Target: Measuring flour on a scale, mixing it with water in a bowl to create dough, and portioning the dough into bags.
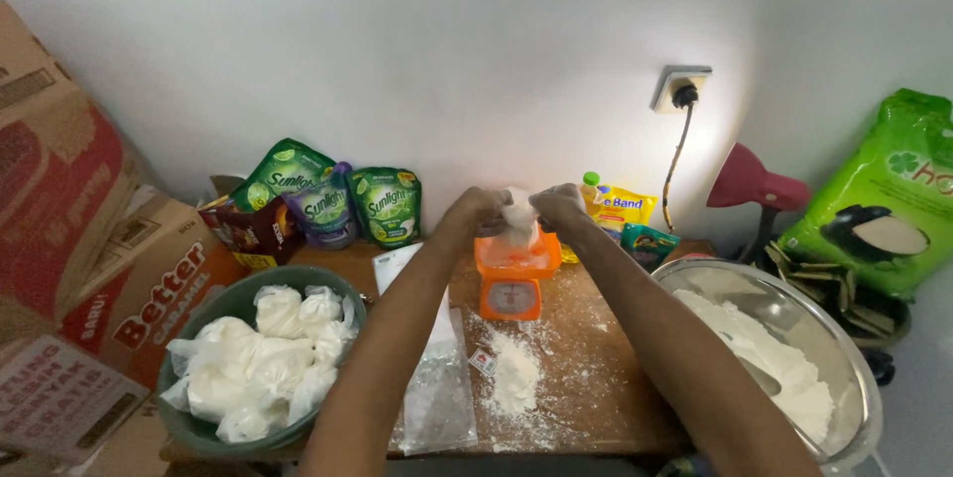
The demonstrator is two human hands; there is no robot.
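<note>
Both hands are raised above the small orange kitchen scale, which stands at the back centre of the wooden table. The left hand and the right hand are each closed on the top of a small clear plastic bag of white flour. The bag hangs between the two hands, with its bottom on or just above the scale's orange tray; contact cannot be confirmed from this angle. The fingers of both hands are curled inward at the neck of the bag, and the knuckles face the camera.

Loose flour is spilled on the table in front of the scale. A flat stack of empty clear plastic bags lies on the table beside the left forearm.

At the left edge of the table sits a dark green bowl holding several filled and knotted bags of flour. At the right edge sits a large metal bowl holding a mound of loose flour.

Against the wall behind the scale stand green refill pouches and a yellow packet. A red desk lamp is to the right, below a wall socket with a plug inserted. A green sack leans at the far right. Cardboard boxes are stacked at the left.
</note>
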